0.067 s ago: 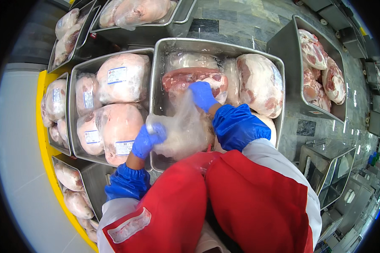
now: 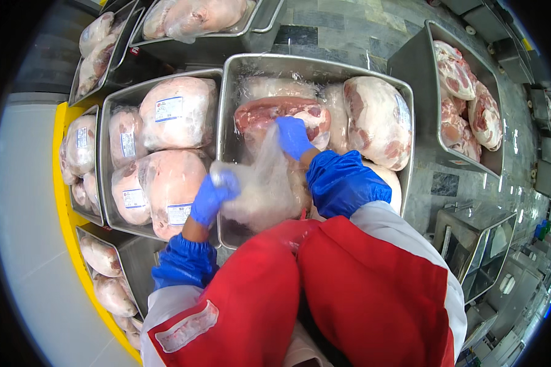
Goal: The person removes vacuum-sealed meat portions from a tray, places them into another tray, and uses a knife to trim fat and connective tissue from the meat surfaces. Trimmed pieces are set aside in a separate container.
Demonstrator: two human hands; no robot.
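Right hand [image 2: 294, 137] first: the fingers, in a blue glove, are closed on a bit of cloudy plastic bag [image 2: 257, 192], right up against the near edge of a bare slab of raw meat [image 2: 257, 113]. Can't tell if they're also pinching the meat itself, the knuckles hide that. Left hand [image 2: 219, 192], same kind of glove, is lower and off to the left, fingers curled around the other side of the bag. So the plastic is kinda draped and bunched between the two hands, see-through in spots, with something pale under it.

The slab is dark pink with a whiter chunk at its right end, sitting in the upper left part of a deep metal bin [image 2: 228, 116]. Same bin, right side: a big pale wrapped piece of meat [image 2: 376, 125] with a label.

Going further out, there are blue sleeves [image 2: 349, 183] over both wrists, white sleeves above those, and a red apron [image 2: 367, 269] filling the bottom. Just left of the main bin is another bin [image 2: 106, 159] with four labeled bagged pieces of meat [image 2: 179, 113]. Over on the right, apart from the rest, a third bin [image 2: 410, 67] has marbled red-and-white meat in it, on a gray tiled floor [image 2: 349, 40].
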